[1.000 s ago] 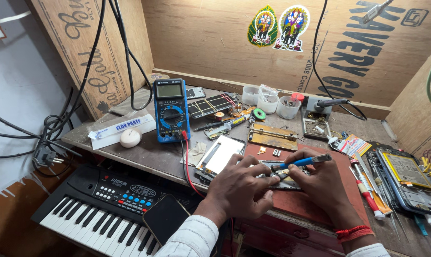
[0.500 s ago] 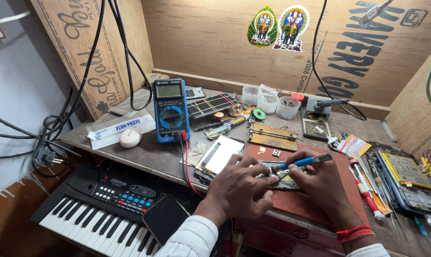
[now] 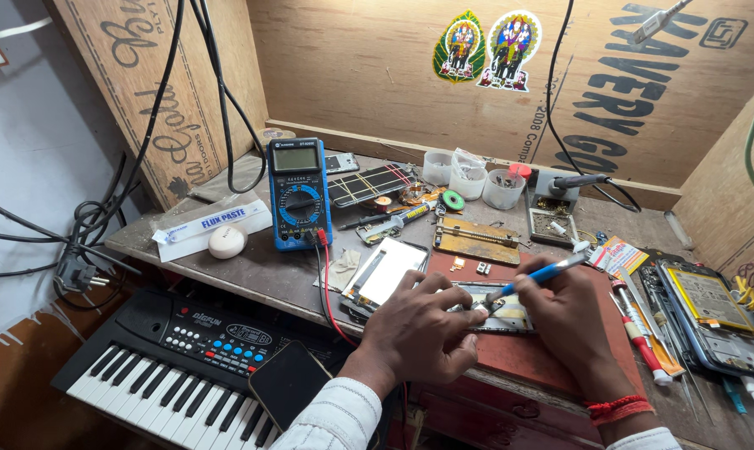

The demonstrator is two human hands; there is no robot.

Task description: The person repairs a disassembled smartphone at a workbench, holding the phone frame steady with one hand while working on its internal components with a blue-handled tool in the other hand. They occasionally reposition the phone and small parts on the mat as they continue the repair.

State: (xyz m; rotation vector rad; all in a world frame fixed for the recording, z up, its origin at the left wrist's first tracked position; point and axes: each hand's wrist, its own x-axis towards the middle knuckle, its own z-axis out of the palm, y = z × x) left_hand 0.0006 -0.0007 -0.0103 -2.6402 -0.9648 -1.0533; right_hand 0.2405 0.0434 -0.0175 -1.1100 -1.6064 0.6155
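Hands meet over an opened phone [image 3: 498, 310] lying flat on a red mat [image 3: 552, 350] near the front edge of the worktop [image 3: 252, 275]. The left hand [image 3: 423, 329] is half closed, its fingers curled down onto the phone's left end and pinning it to the mat. The right hand [image 3: 564, 312] is closed around a blue-handled screwdriver [image 3: 537, 277], gripped like a pen, with the tip slanting down onto the phone's middle. A red thread circles the right wrist.

Just left of the phone lies a loose white screen panel [image 3: 389, 268], touching the mat's edge. Behind it stands a blue multimeter [image 3: 297, 193], propped upright, its red lead [image 3: 327, 292] trailing forward over the worktop edge. Along the back wall sit three small white cups [image 3: 469, 177]; small parts show in the right-hand one, though what they are I cannot tell. A soldering iron stand [image 3: 552, 208] sits beside them. A brass-coloured clamp plate [image 3: 475, 240] lies between the cups and the mat.

To the right, another opened phone [image 3: 710, 317] lies near the worktop's right edge, with red-handled tools [image 3: 635, 325] between it and the right hand. Below the front edge a small keyboard [image 3: 169, 367] juts out, a dark phone [image 3: 287, 383] resting on its keys. The barest stretch of worktop lies left of the multimeter, holding only a white box [image 3: 210, 222] and a round white lump [image 3: 226, 242].
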